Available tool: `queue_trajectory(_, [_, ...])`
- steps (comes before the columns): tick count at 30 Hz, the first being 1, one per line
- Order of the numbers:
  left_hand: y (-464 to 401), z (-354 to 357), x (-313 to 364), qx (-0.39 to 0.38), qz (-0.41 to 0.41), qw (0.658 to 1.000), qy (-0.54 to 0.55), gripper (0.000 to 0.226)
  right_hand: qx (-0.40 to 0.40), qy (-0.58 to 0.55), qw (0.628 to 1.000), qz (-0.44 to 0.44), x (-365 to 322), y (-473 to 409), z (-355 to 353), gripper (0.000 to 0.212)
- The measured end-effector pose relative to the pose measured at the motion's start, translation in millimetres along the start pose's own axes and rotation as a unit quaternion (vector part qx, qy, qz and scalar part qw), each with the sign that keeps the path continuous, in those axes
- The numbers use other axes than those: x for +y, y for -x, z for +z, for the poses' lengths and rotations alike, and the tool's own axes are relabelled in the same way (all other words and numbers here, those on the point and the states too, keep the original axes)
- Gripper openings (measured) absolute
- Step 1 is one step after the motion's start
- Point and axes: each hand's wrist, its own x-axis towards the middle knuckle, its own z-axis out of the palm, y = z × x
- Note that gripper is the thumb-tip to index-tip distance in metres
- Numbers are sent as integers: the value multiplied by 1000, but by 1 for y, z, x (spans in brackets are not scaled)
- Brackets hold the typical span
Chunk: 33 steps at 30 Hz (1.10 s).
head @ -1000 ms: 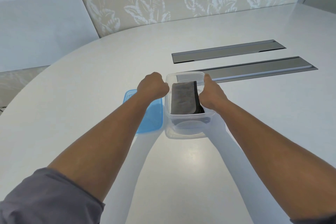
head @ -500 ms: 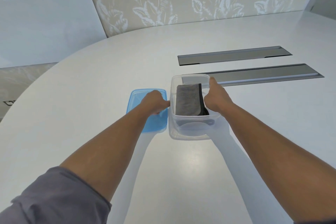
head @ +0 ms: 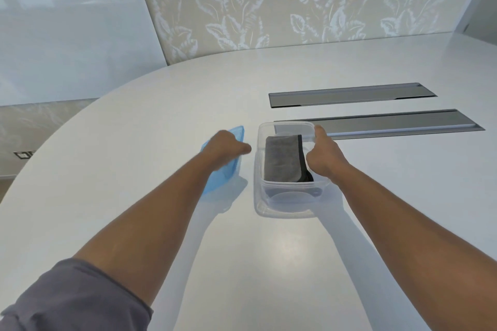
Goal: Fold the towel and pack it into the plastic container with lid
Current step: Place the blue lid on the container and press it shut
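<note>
A clear plastic container (head: pixel 285 201) stands on the white table. Inside it lies the folded grey towel (head: pixel 282 161) with a dark edge on its right side. My right hand (head: pixel 322 158) grips the container's right rim, thumb stretched along the rim toward the far corner. To the left, my left hand (head: pixel 223 148) is closed on the blue lid (head: pixel 226 174), which is tilted with its right edge lifted off the table. My left arm hides the lid's middle.
Two long grey metal cable hatches (head: pixel 376 126) are set into the table just behind and right of the container. The table's curved edge runs along the left. A leaf-patterned wall stands behind.
My left hand dropped from beside the container onto the blue lid, gripped it and tilted it up off the table. My right hand stayed on the container's rim.
</note>
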Motion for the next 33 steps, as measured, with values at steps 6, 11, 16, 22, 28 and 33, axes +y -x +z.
queue_trajectory(6, [9, -45, 36, 22, 19, 999, 33, 9, -4, -31, 999, 12, -3, 4, -1, 76])
queue_trajectory(11, [24, -69, 60, 32, 57, 996, 64, 16, -7, -61, 998, 14, -4, 7, -4, 74])
queue_trajectory(16, [34, -89, 78, 19, 82, 987, 136, 30, -7, -88, 996, 7, -4, 7, -3, 72])
queue_trajectory(22, [34, -68, 74, -42, 65, 960, 270, 23, -9, -211, 977, 29, -5, 5, 5, 55])
queue_trajectory(28, [16, -21, 45, -37, 6, 922, 386, 14, -15, -356, 934, 18, -17, 5, -4, 49])
queue_trajectory(33, [16, 4, 44, 13, -25, 915, 403, 15, -43, -422, 905, 25, -22, -1, -13, 40])
